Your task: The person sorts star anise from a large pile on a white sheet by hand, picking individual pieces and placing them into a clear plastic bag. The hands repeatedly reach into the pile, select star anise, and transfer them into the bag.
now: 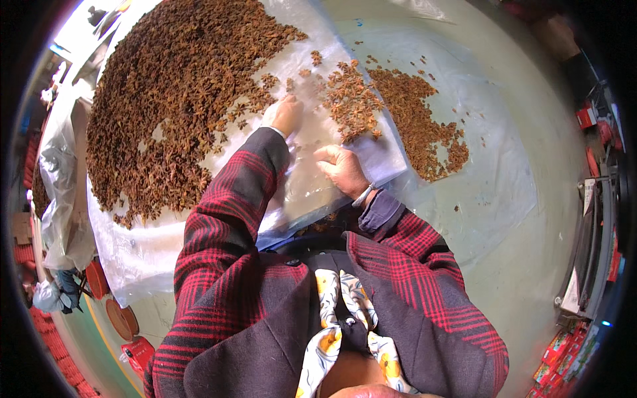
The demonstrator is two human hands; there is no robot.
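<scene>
A large heap of dried star anise (164, 99) covers the left part of a table spread with translucent plastic sheeting (311, 194). My left hand (283, 115) is at the heap's right edge, its fingers bent down over the sheet; whether they grip a piece is not visible. Lower and to the right, my right hand (341, 166) hovers with curled fingers, thumb near the forefinger; its fingertips hide whatever may lie between them. Just above it lies a smaller pile of star anise (351, 99) in lighter brown. Beyond the table's right edge, more brown pieces (420, 122) lie on plastic on the floor.
Crumpled plastic (64, 174) hangs along the far left. Round reddish-brown baskets (122, 319) and a red package (138, 354) stand on the floor at lower left. A metal-framed rack or cart (589, 248) and red boxes (560, 353) are at the right. Part of another person (67, 288) shows at far left.
</scene>
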